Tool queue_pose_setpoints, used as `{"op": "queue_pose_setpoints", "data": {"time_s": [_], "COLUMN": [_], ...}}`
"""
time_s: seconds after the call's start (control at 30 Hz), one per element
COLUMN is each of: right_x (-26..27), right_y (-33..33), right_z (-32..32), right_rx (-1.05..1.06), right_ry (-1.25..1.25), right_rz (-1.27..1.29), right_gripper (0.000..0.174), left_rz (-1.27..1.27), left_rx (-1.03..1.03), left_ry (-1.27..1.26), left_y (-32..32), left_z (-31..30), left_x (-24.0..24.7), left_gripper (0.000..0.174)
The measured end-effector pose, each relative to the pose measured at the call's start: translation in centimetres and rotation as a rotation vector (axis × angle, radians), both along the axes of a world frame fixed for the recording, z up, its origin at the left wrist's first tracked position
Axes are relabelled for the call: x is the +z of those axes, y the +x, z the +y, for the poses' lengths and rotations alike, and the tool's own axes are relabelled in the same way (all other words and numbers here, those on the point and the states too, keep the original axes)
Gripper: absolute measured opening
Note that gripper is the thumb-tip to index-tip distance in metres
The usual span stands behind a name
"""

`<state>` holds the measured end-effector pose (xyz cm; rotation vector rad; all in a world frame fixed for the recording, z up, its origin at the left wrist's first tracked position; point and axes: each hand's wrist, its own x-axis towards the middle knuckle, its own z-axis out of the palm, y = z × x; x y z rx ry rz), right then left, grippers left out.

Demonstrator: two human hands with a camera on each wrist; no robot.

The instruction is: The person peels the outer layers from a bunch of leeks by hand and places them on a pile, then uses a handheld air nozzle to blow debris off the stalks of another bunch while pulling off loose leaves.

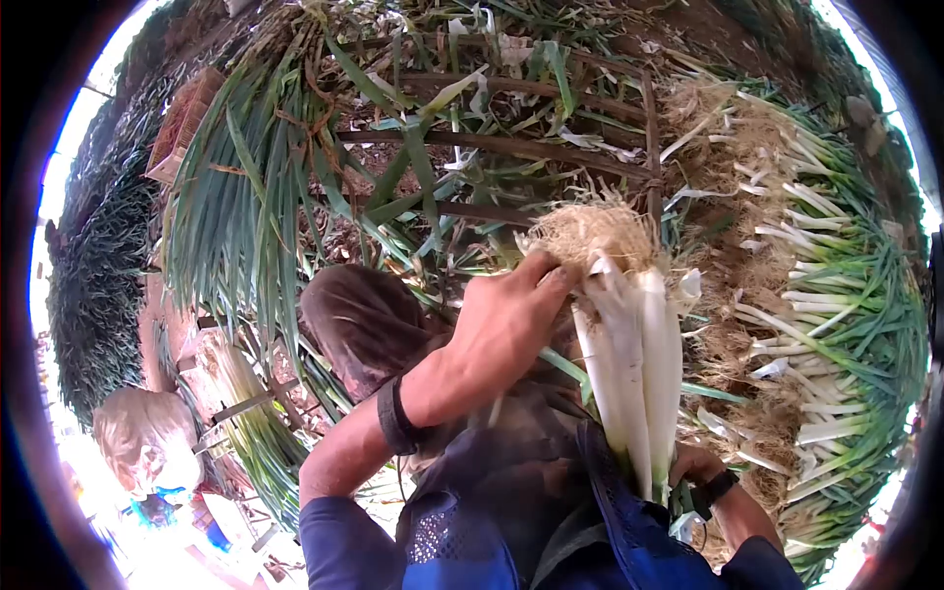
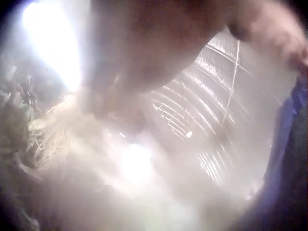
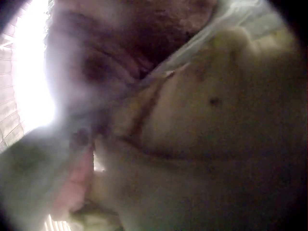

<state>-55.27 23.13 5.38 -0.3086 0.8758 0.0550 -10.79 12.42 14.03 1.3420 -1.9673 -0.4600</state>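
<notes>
L hand [image 1: 511, 313] pinches the leeks [image 1: 629, 364] just below their roots [image 1: 595, 234]; R hand [image 1: 700, 467], part hidden, grips their lower end. Leeks btwn hands. Crate [image 1: 189, 116] & sack [image 1: 147, 438] well off L, contents unclear. Wood frame [image 1: 551, 153] w/ leaf scraps [image 1: 423, 182] ahead; leek row [image 1: 821, 295] on R.
</notes>
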Motion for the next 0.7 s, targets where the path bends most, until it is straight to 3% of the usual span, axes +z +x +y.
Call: {"op": "queue_pose_setpoints", "data": {"time_s": [0.03,0.13,0.3,0.33,0.5,0.53,0.57,0.63,0.67,0.7], "right_x": [0.0,1.4,3.8,4.3,5.0,5.2,5.4,5.4,5.4,5.7], "right_y": [0.1,1.5,3.7,4.1,5.5,5.6,5.6,5.0,4.9,5.3], "right_z": [0.0,-0.4,-0.4,-0.6,-1.1,-1.2,-1.2,-0.9,-0.6,-0.8], "right_rx": [0.004,0.060,0.195,0.182,0.169,0.213,0.257,0.297,0.336,0.336], "right_ry": [-0.005,-0.053,-0.155,-0.136,-0.160,-0.153,-0.145,-0.226,-0.310,-0.305], "right_rz": [0.000,0.035,0.166,0.208,0.219,0.242,0.266,0.254,0.238,0.234], "right_gripper": [0.084,0.083,0.076,0.074,0.073,0.075,0.077,0.078,0.079,0.079], "left_rz": [-0.102,-0.124,-0.234,-0.240,-0.315,-0.649,-0.648,-0.467,-0.209,-0.066], "left_rx": [-0.015,0.016,0.119,0.145,0.255,0.372,0.372,0.846,0.867,0.736], "left_ry": [-0.005,-0.055,-0.016,-0.073,-0.009,-0.178,-0.177,-0.074,-0.047,0.063], "left_y": [0.5,1.9,4.5,5.3,8.6,10.5,13.7,19.2,19.0,18.1], "left_z": [-0.1,-0.1,-0.3,-0.5,-0.3,0.5,0.3,-1.6,-1.0,0.0], "left_x": [-0.3,0.3,0.3,0.0,-1.5,-1.8,-1.0,2.4,4.5,5.5], "left_gripper": [0.028,0.014,0.023,0.013,0.014,0.022,0.022,0.022,0.019,0.022]}}
